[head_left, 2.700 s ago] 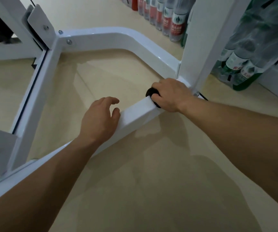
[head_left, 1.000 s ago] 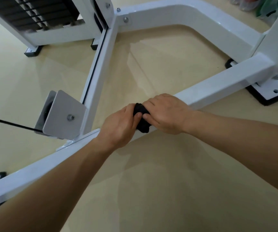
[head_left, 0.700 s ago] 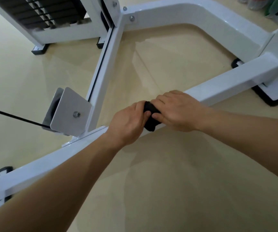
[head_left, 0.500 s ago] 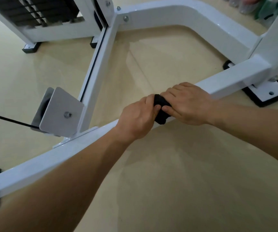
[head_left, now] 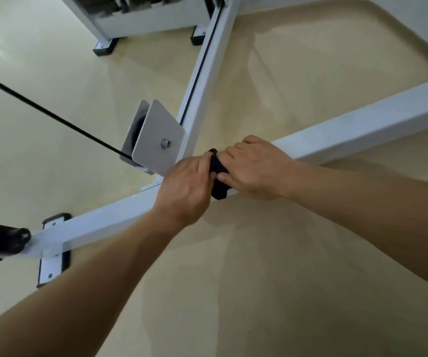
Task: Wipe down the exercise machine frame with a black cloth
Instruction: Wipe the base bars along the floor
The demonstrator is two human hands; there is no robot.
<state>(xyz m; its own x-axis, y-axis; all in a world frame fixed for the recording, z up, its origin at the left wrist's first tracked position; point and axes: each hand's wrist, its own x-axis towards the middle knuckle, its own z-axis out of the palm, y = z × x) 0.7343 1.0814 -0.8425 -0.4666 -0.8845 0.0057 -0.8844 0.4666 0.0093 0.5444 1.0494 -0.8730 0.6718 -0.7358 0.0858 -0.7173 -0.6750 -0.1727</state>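
Two grips side by side on a frame bar at mid-frame

The frame bar (head_left: 362,119) slants from the lower left to the right edge, resting on the floor (head_left: 259,292). At the centre, the left grip (head_left: 184,186) and right grip (head_left: 254,168) sit on it, the left one lower and further left. Both hold the cloth (head_left: 218,186), which lies between them over the bar. Just to their upper left, a pulley plate (head_left: 156,140) sits against a rail (head_left: 207,73) that runs from the bar to the top centre. A cable (head_left: 47,112) leads from the plate to the left edge. The bar's lower-left end sits on a foot plate (head_left: 50,264).
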